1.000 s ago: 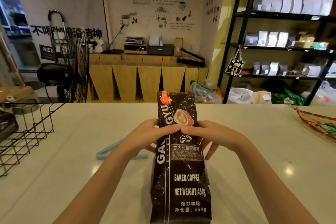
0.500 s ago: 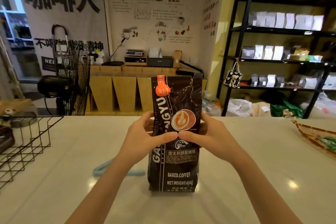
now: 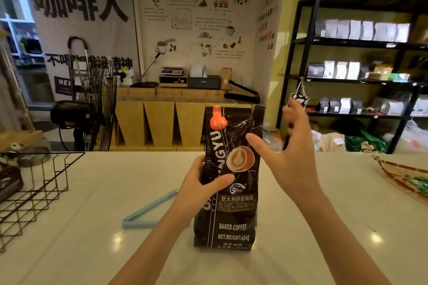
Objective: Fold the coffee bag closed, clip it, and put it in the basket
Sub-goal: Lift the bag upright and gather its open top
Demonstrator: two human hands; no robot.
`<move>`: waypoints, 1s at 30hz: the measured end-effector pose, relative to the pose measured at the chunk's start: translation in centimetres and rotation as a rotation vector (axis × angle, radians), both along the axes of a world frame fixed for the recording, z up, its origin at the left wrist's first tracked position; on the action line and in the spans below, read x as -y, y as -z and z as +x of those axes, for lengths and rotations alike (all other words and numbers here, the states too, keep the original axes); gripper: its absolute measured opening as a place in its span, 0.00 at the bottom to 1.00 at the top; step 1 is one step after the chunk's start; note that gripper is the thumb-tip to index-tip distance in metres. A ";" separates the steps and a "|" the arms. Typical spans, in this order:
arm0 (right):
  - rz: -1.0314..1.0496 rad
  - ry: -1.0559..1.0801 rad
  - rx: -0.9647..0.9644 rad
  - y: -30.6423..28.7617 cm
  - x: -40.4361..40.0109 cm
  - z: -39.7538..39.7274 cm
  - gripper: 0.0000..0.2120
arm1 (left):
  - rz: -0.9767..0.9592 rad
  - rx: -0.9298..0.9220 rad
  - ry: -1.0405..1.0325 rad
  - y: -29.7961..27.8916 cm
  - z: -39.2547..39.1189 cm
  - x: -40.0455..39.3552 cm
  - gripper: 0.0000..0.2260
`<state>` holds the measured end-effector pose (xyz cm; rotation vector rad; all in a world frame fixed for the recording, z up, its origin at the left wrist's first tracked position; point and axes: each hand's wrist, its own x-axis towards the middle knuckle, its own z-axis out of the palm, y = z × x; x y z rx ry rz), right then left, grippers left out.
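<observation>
White counter [image 3: 92,250] across the whole foreground, pale and glossy with small light reflections. Black shelving unit [image 3: 305,37] at the right rear, stocked with rows of white and grey pouches. Black floor fan [image 3: 97,109] behind the counter's left side. Black wire basket [image 3: 55,176] at the left edge of the counter, well apart from everything else on the surface, with something dark inside at its far left, too cropped to identify. Woven tray [image 3: 393,173] at the right edge, partly cut off.

Black coffee bag [image 3: 231,213] standing upright on its base near the middle of the counter, label facing the camera, printed "BAKED.COFFEE" and "NET.WEIGHT:454g", top edge unfolded and pointing straight up, orange mark near the upper left corner. Left hand [image 3: 203,190] wrapped around the bag's left side at mid-height, thumb across the front, remaining fingers hidden behind, gripping the bag. Right hand [image 3: 289,157] just beside the bag's upper right, fingers spread wide and slightly motion-blurred, thumb tip overlapping the bag's front in this view, contact not possible to tell, holding nothing.

Light blue clip [image 3: 148,211] lying flat on the counter just left of the left forearm, open in a narrow V, near the bag but apart from it.
</observation>
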<state>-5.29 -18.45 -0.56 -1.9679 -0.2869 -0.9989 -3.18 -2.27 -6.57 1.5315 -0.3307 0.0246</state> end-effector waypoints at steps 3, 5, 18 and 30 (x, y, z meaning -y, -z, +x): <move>-0.564 0.071 0.388 -2.3 -1.7 0.6 0.31 | -0.013 -0.001 0.008 0.2 0.1 0.1 0.22; -0.938 0.012 0.417 -3.4 -3.2 1.6 0.21 | -0.019 0.013 0.001 0.3 0.1 0.1 0.21; -1.653 0.014 0.050 -7.7 -6.7 2.9 0.08 | 0.030 0.025 0.018 -0.2 0.0 -0.4 0.20; -1.604 -0.095 0.063 -7.9 -5.8 3.8 0.08 | -0.057 0.041 -0.153 1.5 -0.1 -0.8 0.11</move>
